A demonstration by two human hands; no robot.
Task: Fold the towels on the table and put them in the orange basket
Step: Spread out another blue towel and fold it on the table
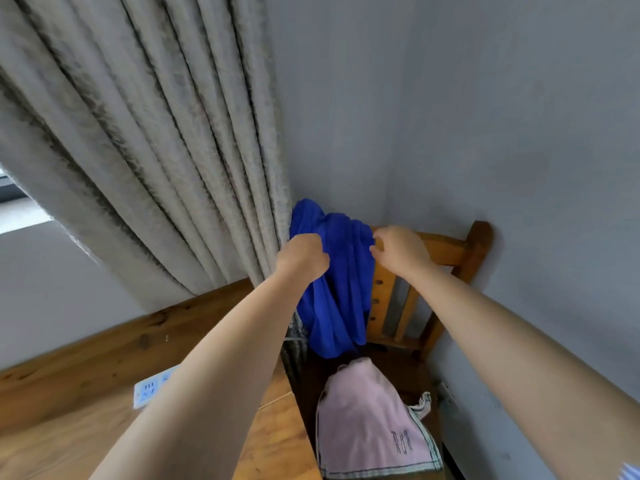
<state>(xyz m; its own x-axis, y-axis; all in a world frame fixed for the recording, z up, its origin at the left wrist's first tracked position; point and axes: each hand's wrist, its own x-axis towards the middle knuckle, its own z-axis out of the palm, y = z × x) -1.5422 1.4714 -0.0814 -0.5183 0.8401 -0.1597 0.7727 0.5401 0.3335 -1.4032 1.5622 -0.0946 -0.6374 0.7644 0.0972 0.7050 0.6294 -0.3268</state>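
blue towel (332, 289) | over chair back (446, 247) | both hands gripping: left hand (303, 256), right hand (401, 251)

The wooden chair (446, 258) sits tight in the corner, its back against the grey wall (519, 133) — no room to reach behind it or on its right side. Left of the chair the big curtain (156, 133) hangs down and touches the blue towel (332, 299) draped over the chair back. In front of the chair back, the seat is partly filled by a pink towel (367, 427). Left of the chair stands the wooden table (86, 393), with a white power strip (149, 389) on it — the space above the chair is open.
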